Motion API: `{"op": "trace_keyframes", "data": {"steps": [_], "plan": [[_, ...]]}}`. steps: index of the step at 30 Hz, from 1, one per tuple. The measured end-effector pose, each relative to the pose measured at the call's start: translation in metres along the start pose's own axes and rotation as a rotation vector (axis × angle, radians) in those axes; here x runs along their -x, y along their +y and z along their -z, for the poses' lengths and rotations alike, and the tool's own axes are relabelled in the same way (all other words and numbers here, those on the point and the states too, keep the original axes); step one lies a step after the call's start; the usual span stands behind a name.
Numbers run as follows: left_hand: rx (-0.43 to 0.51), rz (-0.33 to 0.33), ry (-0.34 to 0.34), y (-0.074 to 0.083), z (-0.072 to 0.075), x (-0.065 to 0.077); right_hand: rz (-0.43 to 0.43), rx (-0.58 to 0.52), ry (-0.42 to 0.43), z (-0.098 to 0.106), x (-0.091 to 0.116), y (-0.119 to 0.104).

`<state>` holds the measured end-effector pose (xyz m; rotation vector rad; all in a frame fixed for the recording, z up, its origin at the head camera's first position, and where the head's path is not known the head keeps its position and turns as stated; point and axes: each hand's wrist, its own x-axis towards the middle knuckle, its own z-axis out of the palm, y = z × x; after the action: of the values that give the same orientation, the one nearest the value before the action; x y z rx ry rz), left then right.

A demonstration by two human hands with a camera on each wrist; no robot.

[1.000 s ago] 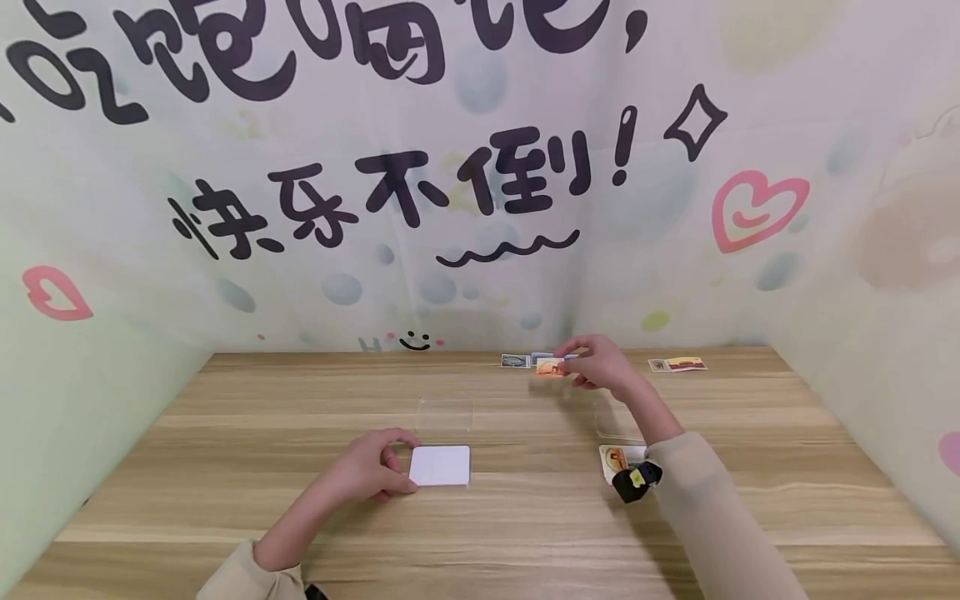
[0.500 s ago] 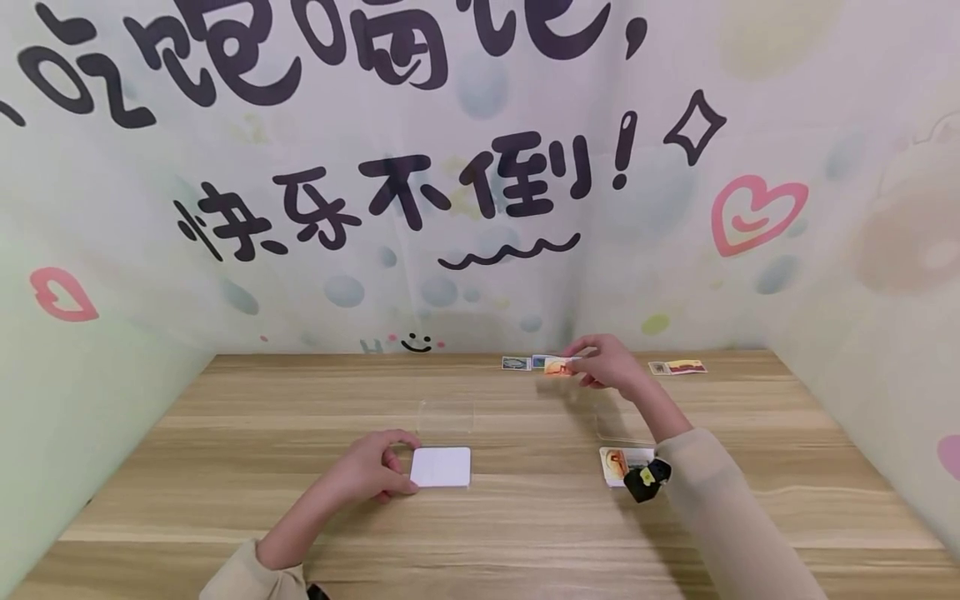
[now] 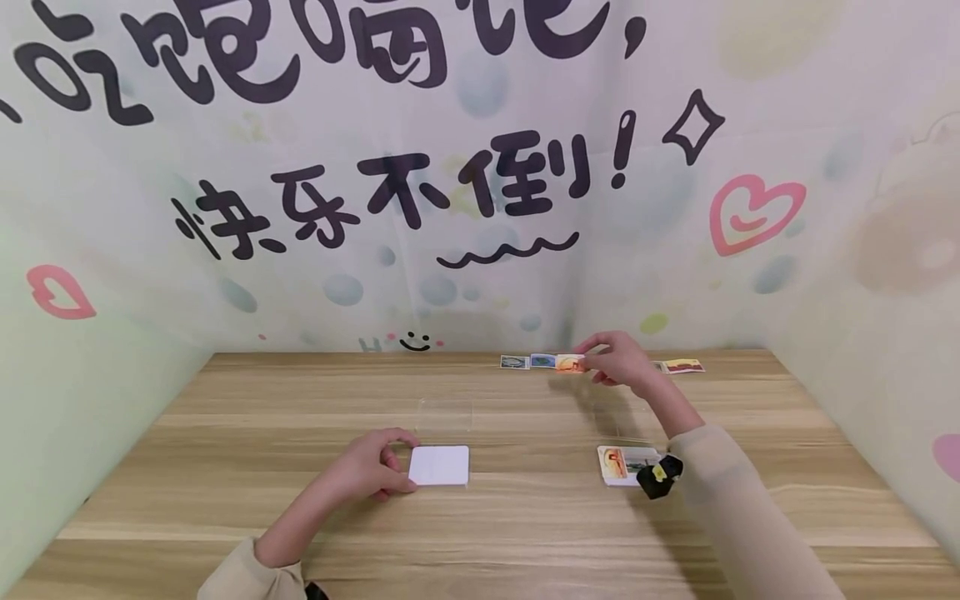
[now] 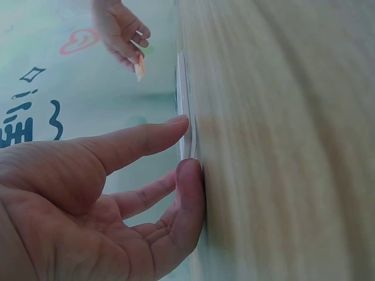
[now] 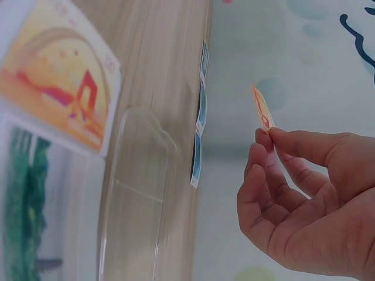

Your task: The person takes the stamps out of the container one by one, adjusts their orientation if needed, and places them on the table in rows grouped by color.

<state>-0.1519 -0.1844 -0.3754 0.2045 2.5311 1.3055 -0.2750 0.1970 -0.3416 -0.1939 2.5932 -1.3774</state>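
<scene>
My right hand [image 3: 618,362] pinches a small orange-printed stamp [image 3: 570,364] between thumb and fingertips at the back of the table. In the right wrist view the stamp [image 5: 262,108] stands out edge-on from the fingertips, raised off the tabletop. To its left lie a blue stamp [image 3: 543,361] and a grey-green one [image 3: 514,362] in a row. My left hand [image 3: 371,467] holds the left edge of a flat white rectangular stack [image 3: 439,466], thumb at the near corner and forefinger at the far one. The left wrist view shows this stack [image 4: 185,99] edge-on, low on the table.
Below my right forearm lies a stack with printed stamps on top [image 3: 617,465], partly covered by the wrist strap. Clear plastic lids [image 3: 446,414] lie behind both stacks. More stamps [image 3: 685,366] lie at the back right, against the printed cloth wall [image 3: 510,292].
My right hand has moved to the right with the orange stamp, uncovering more of the blue stamp and overlapping the stamps at the back right. My left hand stays on the white stack.
</scene>
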Motion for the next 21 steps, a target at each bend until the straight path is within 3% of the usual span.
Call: {"op": "trace_keyframes", "data": {"steps": [10,21], "plan": [[0.000,-0.019,-0.009,0.000,0.001,0.001,0.006,0.003,0.000,0.006,0.001,0.007],[-0.011,0.019,0.012,0.002,-0.001,0.001,-0.004,0.017,0.015,0.014,0.002,0.009]]}}
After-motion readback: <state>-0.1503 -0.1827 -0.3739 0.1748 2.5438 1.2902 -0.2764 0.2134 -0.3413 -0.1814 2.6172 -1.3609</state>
